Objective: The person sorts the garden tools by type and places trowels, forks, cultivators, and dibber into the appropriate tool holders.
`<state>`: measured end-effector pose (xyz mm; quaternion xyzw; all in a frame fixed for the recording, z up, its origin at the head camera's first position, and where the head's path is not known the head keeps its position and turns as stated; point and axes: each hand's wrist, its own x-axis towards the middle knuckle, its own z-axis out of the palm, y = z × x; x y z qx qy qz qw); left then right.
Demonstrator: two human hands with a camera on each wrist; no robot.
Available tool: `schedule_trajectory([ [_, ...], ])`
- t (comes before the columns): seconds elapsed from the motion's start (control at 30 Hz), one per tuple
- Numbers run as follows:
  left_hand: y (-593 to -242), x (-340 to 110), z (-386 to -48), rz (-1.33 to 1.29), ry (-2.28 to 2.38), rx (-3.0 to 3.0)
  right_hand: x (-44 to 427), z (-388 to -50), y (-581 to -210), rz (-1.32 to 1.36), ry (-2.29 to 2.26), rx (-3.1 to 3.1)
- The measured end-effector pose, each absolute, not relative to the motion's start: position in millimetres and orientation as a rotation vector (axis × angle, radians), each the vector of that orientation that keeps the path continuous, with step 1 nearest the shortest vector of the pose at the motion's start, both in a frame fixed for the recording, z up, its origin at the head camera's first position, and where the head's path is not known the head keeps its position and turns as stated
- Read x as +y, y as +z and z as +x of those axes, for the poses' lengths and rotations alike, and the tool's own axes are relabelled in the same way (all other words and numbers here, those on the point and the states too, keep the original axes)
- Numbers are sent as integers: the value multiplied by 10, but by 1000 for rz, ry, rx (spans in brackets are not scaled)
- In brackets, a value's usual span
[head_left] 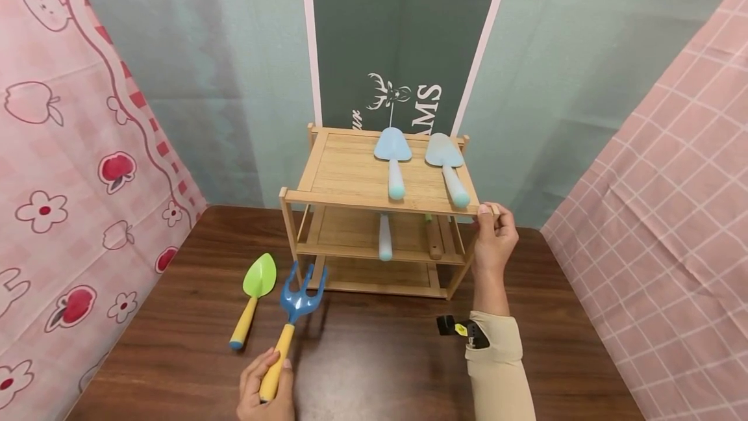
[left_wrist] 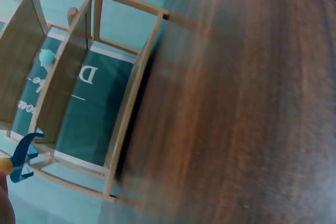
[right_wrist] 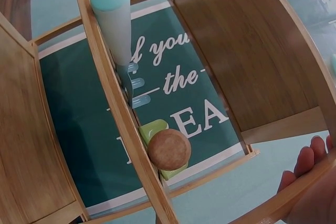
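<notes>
Behind the dark wood-grain desk [head_left: 374, 336] hangs a grey-green cloth [head_left: 263, 51], its dark green panel [head_left: 403, 12] edged with pale pink strips [head_left: 311, 38] and bearing a white deer head [head_left: 400, 93] beside white lettering [head_left: 428, 106]. Left of the desk falls a flower-printed pink cloth [head_left: 76, 232] with red fruit [head_left: 117, 169]; right of the desk, a white-gridded pink cloth [head_left: 672, 180]. Across the desk's near part spreads a soft sheen of light [head_left: 362, 372].

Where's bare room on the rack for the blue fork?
Top shelf: bare left of the light-blue trowel; crowded right, where the paler trowel lies. Middle shelf: bare left of the white handle; tighter toward the wooden handle. Bottom shelf: visible part bare.
</notes>
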<state>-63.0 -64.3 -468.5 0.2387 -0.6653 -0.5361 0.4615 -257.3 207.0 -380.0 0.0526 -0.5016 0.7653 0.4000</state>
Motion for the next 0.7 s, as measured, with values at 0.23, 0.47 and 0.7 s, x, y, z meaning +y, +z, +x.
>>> schedule_trajectory([
  [0.23, -4580, -624, -619, 529, -1311, -1651, 2063, -2575, -3790, 135, 1934, -1259],
  [0.47, -4502, -657, -668, 469, -1372, -1609, 2072, -2604, -3802, 145, 1945, -1251],
  [0.7, -4657, -686, -720, 426, -1426, -1614, 2076, -2591, -3805, 132, 1953, -1248],
])
